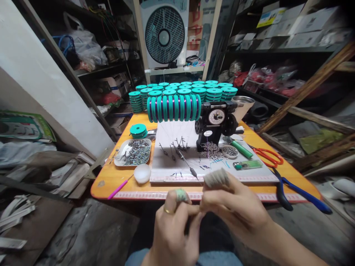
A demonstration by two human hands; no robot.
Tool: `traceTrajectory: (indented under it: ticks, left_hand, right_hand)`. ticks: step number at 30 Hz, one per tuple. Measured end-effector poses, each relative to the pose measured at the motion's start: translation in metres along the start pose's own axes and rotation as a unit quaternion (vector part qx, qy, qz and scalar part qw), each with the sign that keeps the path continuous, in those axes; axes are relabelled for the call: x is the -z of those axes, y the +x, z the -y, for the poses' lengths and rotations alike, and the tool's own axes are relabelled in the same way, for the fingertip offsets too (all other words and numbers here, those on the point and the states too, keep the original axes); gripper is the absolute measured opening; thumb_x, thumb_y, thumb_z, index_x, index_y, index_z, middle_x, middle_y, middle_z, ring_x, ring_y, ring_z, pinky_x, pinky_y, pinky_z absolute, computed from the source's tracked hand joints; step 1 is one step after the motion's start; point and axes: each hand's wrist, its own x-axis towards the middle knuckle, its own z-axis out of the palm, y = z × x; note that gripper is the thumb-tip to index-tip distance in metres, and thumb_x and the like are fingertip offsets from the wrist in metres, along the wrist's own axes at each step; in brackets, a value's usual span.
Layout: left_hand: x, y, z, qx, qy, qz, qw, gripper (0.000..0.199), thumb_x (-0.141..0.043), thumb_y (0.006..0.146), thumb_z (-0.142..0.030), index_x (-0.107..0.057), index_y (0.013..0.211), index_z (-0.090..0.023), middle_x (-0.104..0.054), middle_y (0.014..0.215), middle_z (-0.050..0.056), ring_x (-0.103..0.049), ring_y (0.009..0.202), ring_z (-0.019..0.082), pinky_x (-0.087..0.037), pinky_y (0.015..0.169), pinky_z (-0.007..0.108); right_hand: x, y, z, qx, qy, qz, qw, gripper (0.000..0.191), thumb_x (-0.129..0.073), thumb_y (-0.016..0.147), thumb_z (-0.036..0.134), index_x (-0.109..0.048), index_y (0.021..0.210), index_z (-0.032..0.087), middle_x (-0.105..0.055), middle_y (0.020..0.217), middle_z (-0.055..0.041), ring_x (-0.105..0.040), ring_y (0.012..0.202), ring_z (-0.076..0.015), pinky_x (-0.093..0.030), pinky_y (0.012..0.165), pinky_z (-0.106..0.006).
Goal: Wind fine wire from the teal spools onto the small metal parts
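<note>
My left hand (177, 225), with a ring and a taped finger, is closed in a pinch in front of the table edge. Its fingertips meet those of my right hand (233, 203), also pinched, with tape round one finger. A thin line runs from near the fingertips up to a dark weight (193, 172) over the white board (166, 166). What the fingers grip is too small to make out. Behind stands a black winding machine (212, 125) bearing a row of teal spools (174, 108).
Left are a tray of small parts (133, 162), a white cup (142, 173) and a pink tool (119, 189). Right lie orange scissors (267, 157), blue-handled pliers (302, 194), a green-handled tool (241, 148) and a small dish (230, 151). Stacked teal spools (184, 91) line the back.
</note>
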Motion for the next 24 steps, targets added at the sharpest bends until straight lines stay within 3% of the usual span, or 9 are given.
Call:
traceTrajectory:
  ticks: [3,6,8,10,13,15,18,21,24]
  left_hand:
    - [0.000,-0.002,0.002,-0.146,0.129,-0.009,0.981,0.019,-0.060,0.076,-0.002,-0.060,0.091,-0.013,-0.060,0.078,0.009,-0.059,0.067,0.018,-0.046,0.059,0.028]
    - [0.003,0.001,0.003,-0.192,0.121,0.038,0.973,0.021,-0.059,0.074,0.001,-0.059,0.091,-0.011,-0.064,0.080,0.011,-0.059,0.065,0.018,-0.046,0.058,0.027]
    - [0.005,0.004,0.001,-0.100,0.017,0.071,0.992,0.015,-0.056,0.076,0.000,-0.057,0.081,-0.014,-0.063,0.077,0.008,-0.057,0.062,0.015,-0.042,0.055,0.024]
    - [0.007,0.006,-0.001,0.108,-0.148,0.099,0.978,0.013,-0.056,0.080,-0.008,-0.053,0.070,-0.016,-0.058,0.073,0.004,-0.052,0.061,0.012,-0.038,0.053,0.021]
    - [0.007,0.008,0.000,0.384,-0.412,0.131,0.816,0.024,-0.064,0.080,-0.027,-0.050,0.065,-0.015,-0.044,0.060,-0.003,-0.033,0.048,0.005,-0.025,0.045,0.018]
    - [0.005,0.007,0.002,0.453,-0.533,0.142,0.700,0.028,-0.067,0.078,-0.033,-0.048,0.066,-0.015,-0.032,0.050,-0.008,-0.019,0.042,0.003,-0.015,0.042,0.019]
    - [0.002,0.007,0.004,0.475,-0.590,0.141,0.638,0.030,-0.070,0.076,-0.031,-0.047,0.066,-0.015,-0.025,0.046,-0.011,-0.012,0.039,0.002,-0.010,0.042,0.019]
    - [0.001,0.007,0.002,0.468,-0.576,0.150,0.653,0.030,-0.069,0.077,-0.032,-0.047,0.066,-0.015,-0.029,0.048,-0.009,-0.015,0.040,0.002,-0.013,0.041,0.018]
    - [0.000,0.007,-0.001,0.384,-0.423,0.130,0.810,0.025,-0.065,0.080,-0.029,-0.053,0.064,-0.015,-0.047,0.064,0.000,-0.042,0.054,0.008,-0.032,0.048,0.018]
  right_hand:
    - [-0.009,0.012,-0.004,-0.009,-0.032,-0.034,0.999,0.015,-0.047,0.091,0.013,-0.061,0.087,0.019,-0.047,0.077,-0.0011,-0.048,0.063,-0.0087,-0.042,0.057,-0.020]
    - [-0.013,0.016,-0.009,-0.020,-0.068,-0.034,0.997,0.013,-0.048,0.091,0.013,-0.060,0.089,0.020,-0.047,0.079,-0.0009,-0.047,0.059,-0.0075,-0.040,0.054,-0.021]
    - [-0.011,0.011,-0.012,-0.007,-0.084,-0.044,0.995,0.014,-0.049,0.089,0.011,-0.056,0.098,0.020,-0.049,0.081,-0.0014,-0.047,0.060,-0.0084,-0.042,0.056,-0.021]
    - [-0.005,0.003,-0.014,0.049,-0.075,-0.029,0.996,0.026,-0.048,0.085,0.006,-0.049,0.108,0.019,-0.054,0.088,-0.0045,-0.053,0.071,-0.0118,-0.046,0.063,-0.024]
    - [0.002,-0.007,-0.012,0.128,-0.067,0.061,0.988,0.029,-0.047,0.081,0.005,-0.048,0.106,0.020,-0.059,0.095,-0.0056,-0.057,0.081,-0.0146,-0.049,0.070,-0.027]
    - [0.004,-0.009,-0.009,0.101,-0.081,0.082,0.988,0.021,-0.051,0.082,0.009,-0.052,0.100,0.020,-0.061,0.088,-0.0035,-0.058,0.076,-0.0133,-0.049,0.068,-0.024]
    - [0.004,-0.010,-0.006,0.017,-0.066,0.073,0.995,0.017,-0.058,0.082,0.013,-0.054,0.098,0.017,-0.062,0.080,-0.0025,-0.058,0.068,-0.0114,-0.049,0.061,-0.021]
    - [0.004,-0.012,-0.006,-0.030,-0.016,0.106,0.994,0.013,-0.060,0.082,0.015,-0.057,0.094,0.017,-0.061,0.079,-0.0012,-0.058,0.067,-0.0105,-0.048,0.057,-0.019]
    - [0.005,-0.010,-0.005,-0.062,0.020,0.079,0.995,0.007,-0.061,0.084,0.019,-0.061,0.091,0.019,-0.059,0.077,0.0008,-0.057,0.066,-0.0098,-0.048,0.058,-0.018]
